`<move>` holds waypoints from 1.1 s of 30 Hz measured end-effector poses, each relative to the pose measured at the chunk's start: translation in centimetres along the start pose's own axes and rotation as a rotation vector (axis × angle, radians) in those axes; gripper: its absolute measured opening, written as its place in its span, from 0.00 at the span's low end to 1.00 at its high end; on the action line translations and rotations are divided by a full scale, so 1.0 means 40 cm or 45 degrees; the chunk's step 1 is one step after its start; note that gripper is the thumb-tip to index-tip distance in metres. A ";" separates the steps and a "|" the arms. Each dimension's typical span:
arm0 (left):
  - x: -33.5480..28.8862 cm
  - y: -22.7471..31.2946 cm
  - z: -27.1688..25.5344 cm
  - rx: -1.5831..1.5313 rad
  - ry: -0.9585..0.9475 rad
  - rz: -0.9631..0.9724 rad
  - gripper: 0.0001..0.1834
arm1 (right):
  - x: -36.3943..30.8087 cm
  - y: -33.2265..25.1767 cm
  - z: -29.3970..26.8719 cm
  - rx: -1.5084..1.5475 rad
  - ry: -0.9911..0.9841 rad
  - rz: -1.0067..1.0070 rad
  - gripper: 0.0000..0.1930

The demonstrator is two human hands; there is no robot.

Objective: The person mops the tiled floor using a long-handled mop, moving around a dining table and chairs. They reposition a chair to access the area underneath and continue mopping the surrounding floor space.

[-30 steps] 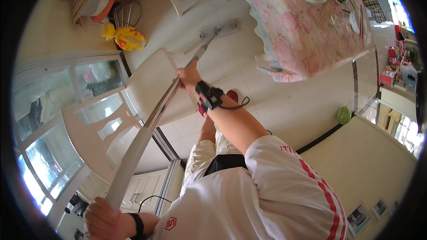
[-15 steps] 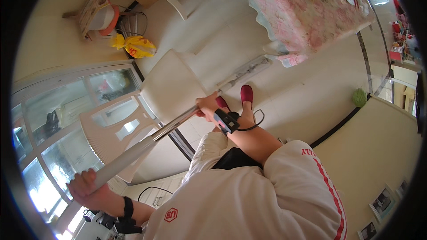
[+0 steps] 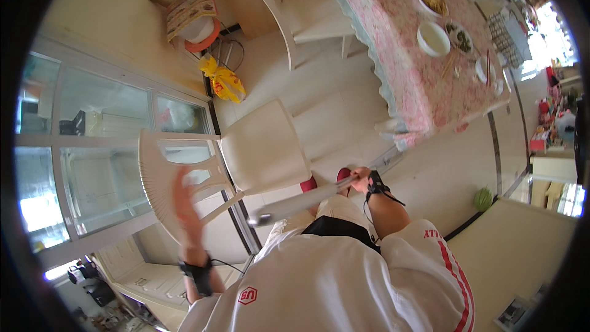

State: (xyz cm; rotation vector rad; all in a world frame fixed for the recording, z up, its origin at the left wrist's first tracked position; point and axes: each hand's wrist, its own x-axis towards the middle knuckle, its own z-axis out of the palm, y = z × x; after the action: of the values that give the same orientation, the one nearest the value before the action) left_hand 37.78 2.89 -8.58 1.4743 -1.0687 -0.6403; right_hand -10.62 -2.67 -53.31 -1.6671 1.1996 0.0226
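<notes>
My right hand [image 3: 361, 179] is closed around the silver shaft of a long-handled mop [image 3: 307, 201]. The mop slants across in front of my body, its pale thick grip end to the left. Its narrow, blurred head reaches toward the table's hanging cloth. Off the handle, my left hand [image 3: 186, 200] is raised with fingers stretched out, smeared by motion and holding nothing. Behind it in the view is the slatted back of a cream chair [image 3: 261, 147]; whether they touch I cannot tell. Both wrists wear black straps with devices.
A table with a pink floral cloth [image 3: 409, 80] carries bowls, dishes and chopsticks. Another white chair [image 3: 316, 15] stands beside it. A yellow bag [image 3: 222, 80] lies by a stool at the wall. Glass-paned doors [image 3: 107, 166] are at left, and a green melon [image 3: 483, 198] is at right.
My left hand has let go of the mop's grip and moved up and right. The mop's grip end has swung right, nearer my body. My right hand has shifted right, still holding the shaft.
</notes>
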 end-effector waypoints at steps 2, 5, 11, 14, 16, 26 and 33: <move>0.046 -0.043 -0.205 0.317 0.324 0.043 0.33 | -0.029 0.046 -0.116 1.517 -0.065 0.830 0.12; 0.026 -0.125 -0.503 1.211 0.571 -0.333 0.34 | -0.070 0.072 -0.244 2.153 -0.160 1.262 0.10; -0.158 -0.320 -0.625 0.129 0.250 -1.309 0.37 | -0.184 0.080 -0.342 1.775 -0.254 0.911 0.09; -0.128 -0.391 -0.589 -0.010 0.159 -0.924 0.36 | -0.222 0.074 -0.342 1.962 -0.351 0.879 0.09; -0.094 -0.419 -0.571 0.172 0.356 -1.048 0.32 | -0.226 0.062 -0.341 1.804 -0.380 0.850 0.09; -0.071 -0.386 -0.528 0.176 0.306 -1.263 0.28 | -0.191 -0.059 -0.317 1.987 -0.107 1.091 0.10; -0.057 -0.309 -0.413 -0.111 0.214 -1.111 0.28 | -0.120 -0.069 -0.304 2.153 0.026 1.267 0.10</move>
State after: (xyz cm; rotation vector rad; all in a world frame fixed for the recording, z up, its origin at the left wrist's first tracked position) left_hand 54.22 11.84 -17.53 1.8606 -0.2162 -1.1171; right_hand -17.23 -8.34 -43.15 0.4214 1.2589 -0.3044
